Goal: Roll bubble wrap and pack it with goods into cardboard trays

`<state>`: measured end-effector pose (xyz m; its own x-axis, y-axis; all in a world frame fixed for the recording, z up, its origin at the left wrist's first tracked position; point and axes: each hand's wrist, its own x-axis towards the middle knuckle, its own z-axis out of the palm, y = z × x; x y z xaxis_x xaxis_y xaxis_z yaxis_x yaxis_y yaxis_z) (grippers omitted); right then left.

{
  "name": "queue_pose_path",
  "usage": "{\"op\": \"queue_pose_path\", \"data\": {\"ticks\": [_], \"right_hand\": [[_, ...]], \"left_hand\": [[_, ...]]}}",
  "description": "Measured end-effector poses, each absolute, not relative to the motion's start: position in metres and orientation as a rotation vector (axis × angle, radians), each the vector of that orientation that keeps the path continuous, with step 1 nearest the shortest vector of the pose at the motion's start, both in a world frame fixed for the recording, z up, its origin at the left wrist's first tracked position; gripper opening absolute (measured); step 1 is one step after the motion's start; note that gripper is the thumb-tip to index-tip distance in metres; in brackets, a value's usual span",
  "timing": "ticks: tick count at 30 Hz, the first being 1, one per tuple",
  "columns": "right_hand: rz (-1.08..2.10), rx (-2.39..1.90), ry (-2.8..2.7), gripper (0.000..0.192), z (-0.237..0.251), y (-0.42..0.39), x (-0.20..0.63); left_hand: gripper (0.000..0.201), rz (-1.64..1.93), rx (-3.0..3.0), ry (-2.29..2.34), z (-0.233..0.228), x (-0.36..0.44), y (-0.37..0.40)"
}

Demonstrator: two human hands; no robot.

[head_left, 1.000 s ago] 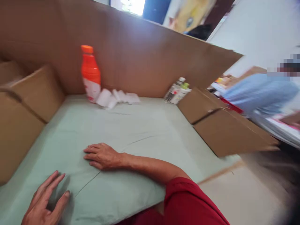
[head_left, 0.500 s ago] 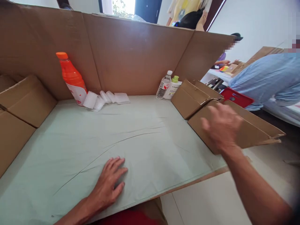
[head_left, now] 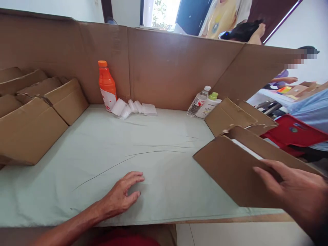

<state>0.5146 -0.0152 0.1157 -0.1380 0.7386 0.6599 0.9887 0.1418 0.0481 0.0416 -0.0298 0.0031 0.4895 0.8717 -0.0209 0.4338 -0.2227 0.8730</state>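
Note:
My right hand (head_left: 297, 186) grips the near wall of an open-topped cardboard box (head_left: 238, 171) at the table's right side. Its thumb lies outside the wall, and the other fingers reach over the rim, partly hidden. A white edge (head_left: 247, 149) shows inside that box; what it belongs to is hidden. My left hand (head_left: 121, 193) is open over the pale green cloth (head_left: 164, 194) near the front edge, thumb and fingers apart and holding nothing.
Several cardboard boxes (head_left: 33, 126) stand left; another box (head_left: 230, 118) is back right. Along the cardboard wall (head_left: 179, 68) are an orange bottle (head_left: 107, 85), bubble-wrap pieces (head_left: 120, 107), a water bottle (head_left: 198, 102) and a white bottle with green cap (head_left: 208, 106). People work beyond.
My right hand has come nearer and taken hold of the right box, which now sits turned and tilted away from the box behind it. The view has swung left; my left hand's fingers lifted slightly.

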Motion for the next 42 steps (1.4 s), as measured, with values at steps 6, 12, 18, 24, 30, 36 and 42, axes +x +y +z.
{"op": "queue_pose_path", "data": {"ticks": [6,12,18,24,30,36,42], "right_hand": [[-0.616,-1.173,-2.284,0.011,0.136,-0.002,0.334],[-0.188,-0.898,-2.316,0.02,0.15,0.01,0.252],[0.303,-1.234,-1.811,0.025,0.112,0.038,0.287],[1.198,-1.179,-1.138,0.067,0.034,0.058,0.299],[1.083,-1.195,-0.774,0.044,0.022,0.046,0.295],[1.068,-1.221,-0.826,0.044,0.021,0.044,0.274],[1.116,-1.331,-1.477,0.033,0.028,0.103,0.256]], "left_hand": [[0.057,0.918,1.717,1.425,0.006,0.008,-0.021],[0.062,1.086,1.521,1.561,0.002,-0.025,-0.018],[0.054,1.178,1.36,1.618,-0.006,-0.039,-0.006],[0.059,1.178,1.44,1.513,-0.015,-0.03,0.011],[0.076,1.121,1.719,1.291,-0.012,0.004,0.026],[0.068,1.172,1.671,1.298,-0.01,-0.012,0.044],[0.039,1.288,1.357,1.598,-0.008,-0.054,0.049]]}}
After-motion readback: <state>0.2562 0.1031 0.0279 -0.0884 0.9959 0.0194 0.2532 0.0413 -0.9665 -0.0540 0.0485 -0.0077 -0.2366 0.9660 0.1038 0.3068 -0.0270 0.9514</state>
